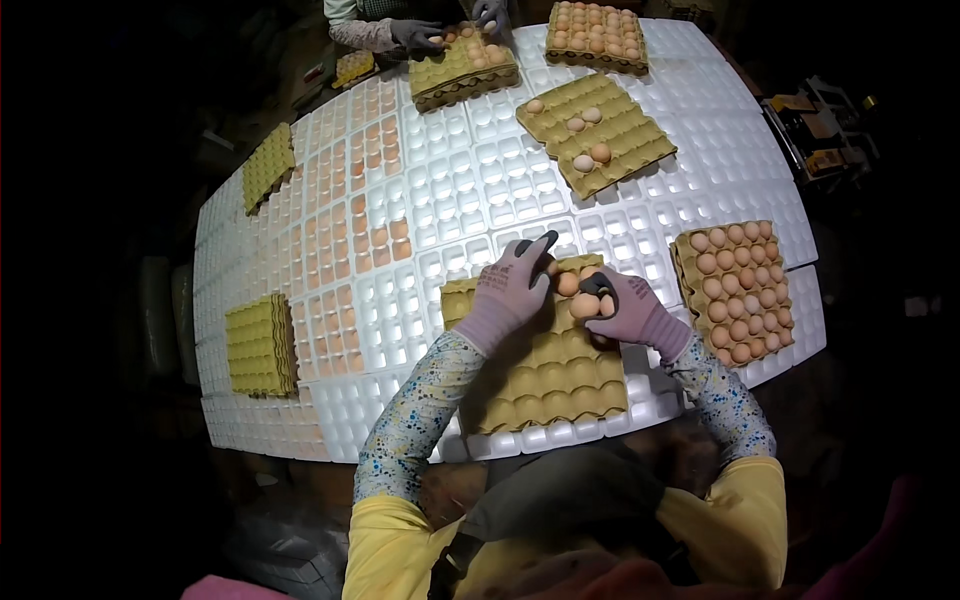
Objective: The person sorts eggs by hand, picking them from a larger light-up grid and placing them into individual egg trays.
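My left hand (517, 281), in a pink glove with dark fingertips, is over the top of a pulp egg tray (559, 382); an egg shows partly beside its fingers, and whether it grips that egg I cannot tell. My right hand (619, 300), gloved alike, has its fingers curled around an egg (585, 305) at the tray's upper right. Another egg (568, 283) sits between the hands. The tray's lower rows hold no eggs. Under it spread white plastic egg trays (450, 217) with many cups.
A full tray of eggs (746, 292) lies at right, a tilted pulp tray with several eggs (596, 135) beyond. Stacked pulp trays (259, 345) stand at left. Across the table a co-worker's gloved hands (416, 35) touch eggs on a tray stack (465, 75), near another full stack (596, 37).
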The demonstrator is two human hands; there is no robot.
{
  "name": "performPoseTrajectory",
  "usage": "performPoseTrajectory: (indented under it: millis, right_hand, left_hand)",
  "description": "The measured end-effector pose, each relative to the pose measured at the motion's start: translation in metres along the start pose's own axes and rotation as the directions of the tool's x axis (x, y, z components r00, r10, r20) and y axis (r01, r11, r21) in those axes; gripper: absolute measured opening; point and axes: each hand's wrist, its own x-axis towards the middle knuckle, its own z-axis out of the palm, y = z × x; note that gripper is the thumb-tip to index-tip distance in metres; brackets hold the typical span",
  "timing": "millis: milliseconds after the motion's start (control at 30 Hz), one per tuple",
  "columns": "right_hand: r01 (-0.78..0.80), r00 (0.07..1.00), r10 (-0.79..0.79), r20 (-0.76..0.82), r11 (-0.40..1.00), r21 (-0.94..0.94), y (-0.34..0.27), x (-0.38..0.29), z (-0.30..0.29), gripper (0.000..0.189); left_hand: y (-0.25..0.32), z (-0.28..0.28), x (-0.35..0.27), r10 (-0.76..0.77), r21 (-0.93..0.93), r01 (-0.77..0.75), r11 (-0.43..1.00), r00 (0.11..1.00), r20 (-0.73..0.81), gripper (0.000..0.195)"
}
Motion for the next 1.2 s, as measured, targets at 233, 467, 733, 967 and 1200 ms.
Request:
performPoseTrajectory:
  millis: [233,467,733,967,1200]
  right_hand:
    - [0.023,1.000,-0.010,0.025,0.781,-0.624,-0.006,0.035,-0.014,0.046]
    - [-0.036,0.997,0.074,0.031,0.752,-0.658,-0.035,0.075,-0.036,0.052]
    - [0.406,0.881,-0.157,0.447,0.737,-0.541,-0.027,0.315,0.114,0.047]
    - [0.004,0.988,0.037,0.150,0.964,-0.267,-0.041,0.370,0.176,0.055]
    - [-0.110,0.992,0.042,-0.119,0.750,-0.652,-0.011,0.332,0.181,0.065]
  left_hand:
    - [0.007,0.037,0.018,0.308,0.583,-0.354,0.732,0.934,0.181,0.037]
    - [-0.132,-0.067,0.035,-0.205,-0.033,0.204,0.978,0.931,-0.301,0.042]
    - [-0.262,-0.024,0.049,-0.225,0.420,0.176,0.890,0.972,0.070,0.037]
    - [-0.321,-0.057,0.036,-0.338,-0.114,0.320,0.941,0.913,-0.227,0.066]
    - [-0.334,0.018,0.074,-0.107,0.313,0.177,0.933,0.967,-0.230,0.071]
